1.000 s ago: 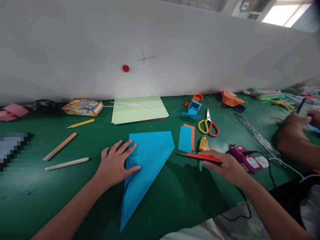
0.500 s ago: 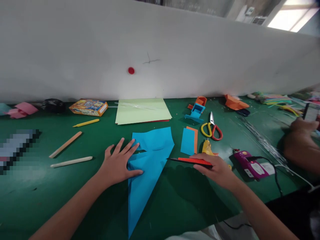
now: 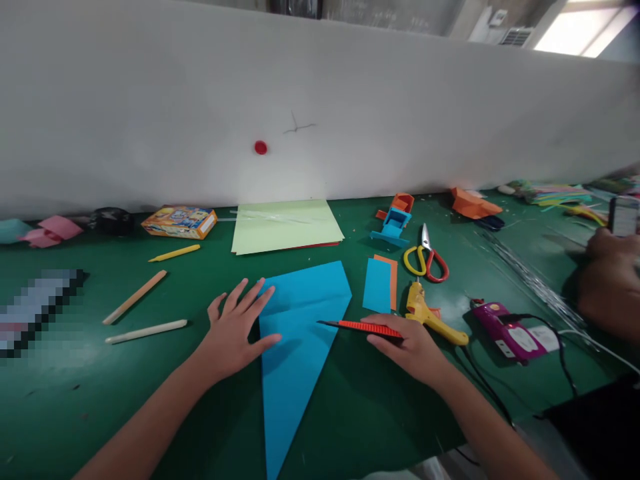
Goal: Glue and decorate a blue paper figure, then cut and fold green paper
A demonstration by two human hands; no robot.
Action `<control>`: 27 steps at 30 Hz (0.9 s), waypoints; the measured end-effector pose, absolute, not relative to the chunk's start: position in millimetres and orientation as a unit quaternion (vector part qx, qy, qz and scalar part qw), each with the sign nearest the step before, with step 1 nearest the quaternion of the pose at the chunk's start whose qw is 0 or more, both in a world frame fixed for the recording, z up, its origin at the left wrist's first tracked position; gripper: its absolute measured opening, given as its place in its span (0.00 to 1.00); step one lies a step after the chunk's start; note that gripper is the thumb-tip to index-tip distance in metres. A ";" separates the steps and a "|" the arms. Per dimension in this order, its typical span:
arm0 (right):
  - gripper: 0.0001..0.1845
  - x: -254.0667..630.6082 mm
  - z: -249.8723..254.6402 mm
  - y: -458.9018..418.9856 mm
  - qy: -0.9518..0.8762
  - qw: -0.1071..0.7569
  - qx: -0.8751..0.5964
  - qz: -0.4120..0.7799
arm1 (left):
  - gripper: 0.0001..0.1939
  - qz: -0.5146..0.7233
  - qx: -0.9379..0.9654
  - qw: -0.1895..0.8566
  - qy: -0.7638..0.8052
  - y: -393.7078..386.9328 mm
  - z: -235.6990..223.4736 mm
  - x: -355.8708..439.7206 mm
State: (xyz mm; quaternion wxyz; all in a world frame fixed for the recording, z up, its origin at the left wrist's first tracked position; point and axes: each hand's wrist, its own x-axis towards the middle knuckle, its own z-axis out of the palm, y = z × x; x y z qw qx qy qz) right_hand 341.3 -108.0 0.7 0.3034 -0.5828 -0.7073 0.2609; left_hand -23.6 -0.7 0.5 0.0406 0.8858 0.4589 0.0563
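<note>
Blue sheet: flat on the table (image 3: 210, 420), its long point running to 6 o'clock, a crease across its upper part; the sheet (image 3: 295, 353) is the centre of the clock here.
Left hand (image 3: 235, 330): at 9 o'clock, fingers spread wide, holding nothing up; thumb and index finger lie over the sheet's edge.
Right hand (image 3: 413, 350): at 3 o'clock, closed around the knife.
Knife (image 3: 370, 328): red and black, dark tip aimed at 9 o'clock and over the sheet; cannot tell if the tip touches.
Cards (image 3: 377, 287): at 2 o'clock, 1 blue overlapping 1 orange.
Scissors (image 3: 425, 259): at 2 o'clock, past the cards, blades pointing to 12.
Glue gun (image 3: 430, 315): yellow, at 3 o'clock, just beyond the right hand.
Power strip (image 3: 515, 333): purple, at 3 o'clock, past the glue gun.
Green paper (image 3: 285, 227): at 12 o'clock, by the wall (image 3: 175, 113).
Box (image 3: 180, 222): at 10 o'clock.
Sticks (image 3: 135, 298): 2, at 9 o'clock, apart.
</note>
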 end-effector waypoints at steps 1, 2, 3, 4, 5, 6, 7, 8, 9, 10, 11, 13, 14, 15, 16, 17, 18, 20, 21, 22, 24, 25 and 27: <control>0.17 340.1 -0.7 -107.0 -0.714 0.301 -0.579 0.253 | 0.41 0.073 0.889 0.044 0.450 -0.6 4.6 -22.8; 0.16 338.9 -1.8 -106.2 -0.722 0.298 -0.574 0.245 | 0.37 0.087 0.894 0.050 0.438 -0.4 8.7 -20.6; 0.17 337.9 -2.4 -105.6 -0.729 0.292 -0.571 0.240 | 0.34 0.096 0.900 0.060 0.421 0.0 12.4 -16.8; 0.17 336.9 -2.6 -105.2 -0.735 0.286 -0.568 0.236 | 0.31 0.097 0.908 0.075 0.400 0.7 15.3 -11.4; 0.17 336.1 -2.4 -105.1 -0.739 0.279 -0.567 0.233 | 0.30 0.091 0.917 0.094 0.377 2.0 17.1 -4.5; 0.17 335.6 -2.1 -105.2 -0.742 0.274 -0.567 0.230 | 0.30 0.078 0.925 0.115 0.353 3.9 17.7 3.5; 0.17 335.2 -1.8 -105.4 -0.743 0.271 -0.569 0.226 | 0.30 0.060 0.933 0.133 0.329 6.6 17.1 12.0; 0.16 334.9 -1.5 -105.7 -0.744 0.270 -0.570 0.221 | 0.31 0.041 0.940 0.147 0.305 10.4 15.4 20.5; 0.16 334.8 -1.6 -106.2 -0.744 0.272 -0.570 0.218 | 0.32 0.024 0.944 0.155 0.291 15.2 12.8 28.3; 0.16 334.8 -1.9 -106.6 -0.744 0.276 -0.569 0.215 | 0.33 0.011 0.946 0.155 0.284 20.9 9.6 35.0; 0.16 334.8 -2.5 -107.0 -0.742 0.282 -0.569 0.214 | 0.34 0.008 0.947 0.154 0.283 27.1 6.1 40.3; 0.16 334.7 -4.1 -107.5 -0.741 0.293 -0.564 0.216 | 0.35 0.013 0.946 0.146 0.290 39.9 -0.6 46.2; 0.16 334.7 -5.0 -107.7 -0.740 0.298 -0.562 0.218 | 0.35 0.018 0.944 0.142 0.296 45.6 -3.3 47.1; 0.16 334.7 -5.7 -107.8 -0.739 0.303 -0.560 0.221 | 0.35 0.022 0.944 0.138 0.300 50.5 -5.6 47.0; 0.16 334.7 -6.3 -107.8 -0.739 0.307 -0.557 0.223 | 0.35 0.023 0.943 0.135 0.302 54.5 -7.1 46.3; 0.16 334.7 -6.6 -107.9 -0.739 0.309 -0.555 0.225 | 0.35 0.022 0.943 0.133 0.303 57.7 -8.1 45.3; 0.16 334.9 -6.8 -108.0 -0.739 0.311 -0.553 0.225 | 0.34 0.019 0.944 0.133 0.301 60.2 -8.5 44.2; 0.16 335.4 -7.1 -108.4 -0.741 0.312 -0.551 0.224 | 0.33 0.011 0.945 0.133 0.298 64.7 -8.0 42.9; 0.17 335.8 -7.3 -108.7 -0.742 0.311 -0.550 0.224 | 0.33 0.007 0.945 0.132 0.298 67.1 -7.4 42.8; 0.17 336.2 -7.6 -108.9 -0.742 0.310 -0.551 0.223 | 0.32 0.003 0.945 0.132 0.298 69.7 -6.7 42.9; 0.17 337.0 -8.6 -109.5 -0.743 0.304 -0.553 0.223 | 0.31 -0.002 0.945 0.131 0.301 75.4 -5.6 43.7; 0.17 337.3 -9.2 -109.7 -0.744 0.301 -0.553 0.224 | 0.31 -0.004 0.945 0.129 0.301 78.1 -5.4 44.2; 0.17 337.6 -10.3 -109.8 -0.746 0.295 -0.554 0.225 | 0.31 -0.006 0.945 0.127 0.302 82.1 -5.3 45.1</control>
